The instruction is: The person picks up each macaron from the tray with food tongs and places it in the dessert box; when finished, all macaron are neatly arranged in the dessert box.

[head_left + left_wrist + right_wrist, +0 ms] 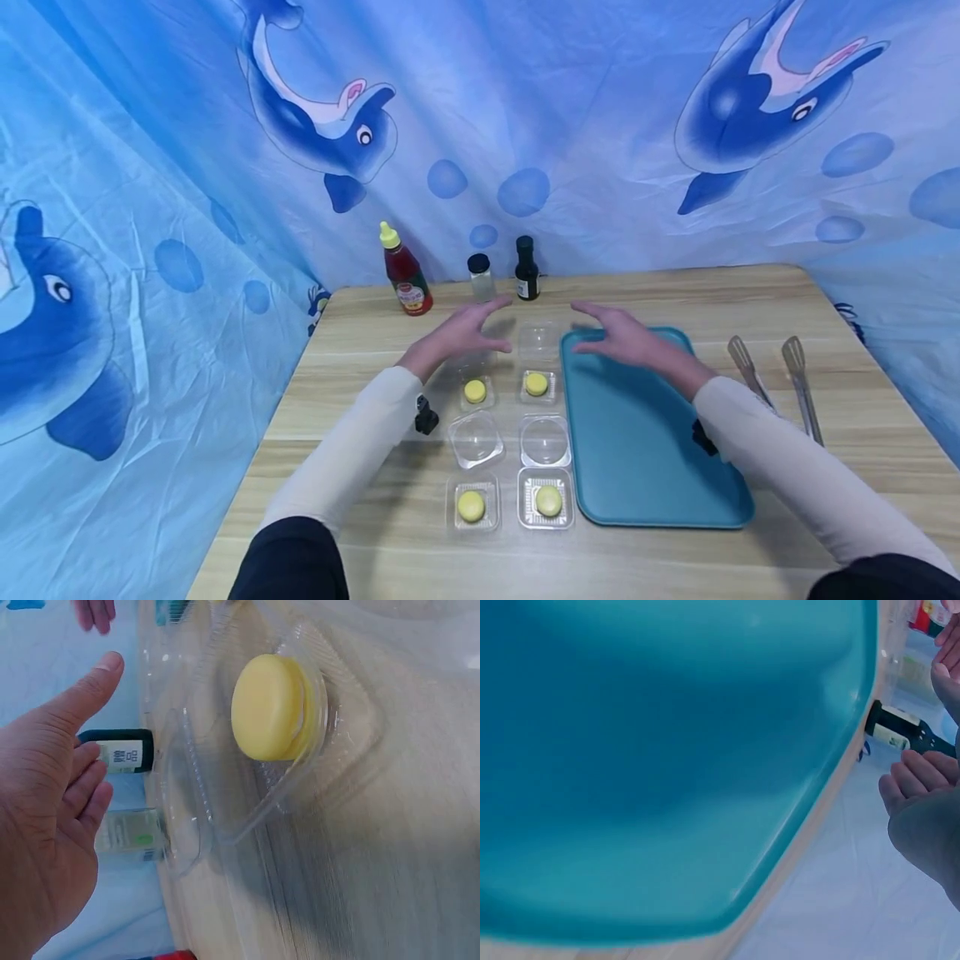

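Observation:
My left hand [467, 331] is held over the far left boxes, fingers spread and palm turned inward, with nothing in it. Facing it, my right hand [618, 335] hovers over the far left corner of a teal tray [652, 450], also holding nothing. Between and in front of them sit several opened clear plastic boxes, each with a yellow macaron. In the left wrist view, one macaron [262, 712] lies in its box [225, 825] beside the left hand [52, 787]. The right wrist view has the right hand [926, 817] past the tray's rim [802, 817].
Along the table's back edge stand a red sauce bottle with a yellow cap [408, 279], a clear jar with a black lid [482, 279] and a small dark bottle [527, 271]. Two metal tongs or spatulas [801, 383] lie right of the tray. A dolphin-printed curtain [600, 125] hangs behind.

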{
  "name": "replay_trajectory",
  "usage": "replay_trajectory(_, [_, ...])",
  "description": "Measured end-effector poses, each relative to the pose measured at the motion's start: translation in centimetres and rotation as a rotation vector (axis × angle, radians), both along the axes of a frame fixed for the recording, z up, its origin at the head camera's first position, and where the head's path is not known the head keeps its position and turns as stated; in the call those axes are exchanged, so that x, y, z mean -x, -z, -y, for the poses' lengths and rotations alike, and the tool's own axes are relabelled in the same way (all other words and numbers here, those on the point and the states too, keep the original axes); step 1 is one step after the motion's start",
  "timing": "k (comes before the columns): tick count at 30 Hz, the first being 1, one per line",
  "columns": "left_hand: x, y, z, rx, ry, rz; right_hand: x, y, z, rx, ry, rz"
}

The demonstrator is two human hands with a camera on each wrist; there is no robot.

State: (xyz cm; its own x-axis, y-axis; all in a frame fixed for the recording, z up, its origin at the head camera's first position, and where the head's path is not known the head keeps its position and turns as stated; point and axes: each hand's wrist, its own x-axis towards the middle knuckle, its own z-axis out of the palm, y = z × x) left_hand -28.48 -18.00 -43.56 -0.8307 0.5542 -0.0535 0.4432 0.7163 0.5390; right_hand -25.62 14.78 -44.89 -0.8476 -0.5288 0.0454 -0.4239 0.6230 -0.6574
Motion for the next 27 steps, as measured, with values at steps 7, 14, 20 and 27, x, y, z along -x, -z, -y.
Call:
replay_trajectory(7, [0.5, 0.7, -1.2, 0.059, 0.015, 0.029, 1.5, 0.6, 2.0, -0.055, -0.038, 0.014])
replay_trajectory(14, [0.9, 1.6, -1.7, 0.076, 0.028, 0.023, 2.2, 1.5, 2.9, -0.056, -0.043, 0.012])
replay_trajectory(20, [0.6, 1.8, -2.2, 0.061, 0.018, 0.014, 2.4, 1.8, 3.3, -0.024, -0.026, 0.038])
replay_trajectory(27, [0.5, 1.9, -2.4, 0.098, 0.018, -0.054, 2.2, 1.7, 3.9, 0.026, 0.017, 0.067])
